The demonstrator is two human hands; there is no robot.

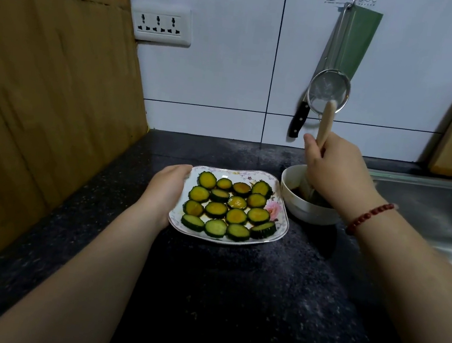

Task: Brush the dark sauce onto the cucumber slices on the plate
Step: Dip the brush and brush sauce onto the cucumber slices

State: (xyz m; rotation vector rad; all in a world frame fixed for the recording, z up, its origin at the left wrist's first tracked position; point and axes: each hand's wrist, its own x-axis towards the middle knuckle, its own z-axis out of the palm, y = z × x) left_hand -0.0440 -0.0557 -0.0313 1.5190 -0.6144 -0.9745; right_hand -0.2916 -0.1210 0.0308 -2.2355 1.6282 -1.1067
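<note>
A white flowered plate (279,226) sits on the dark counter with several cucumber slices (216,208) in rows. The upper rows look brown and glossy with sauce; the front row (215,228) looks paler green. My left hand (167,187) grips the plate's left rim. My right hand (338,173) holds a wooden-handled brush (326,121) upright. Its bristle end dips into a white bowl (294,205) of dark sauce just right of the plate; the bristles are mostly hidden by my hand.
A steel sink (441,215) lies to the right of the bowl. On the tiled wall hang a knife (299,117), a mesh strainer (328,91) and a green board (354,41). A wooden panel (44,92) flanks the left side, with a socket strip (160,25) beside it.
</note>
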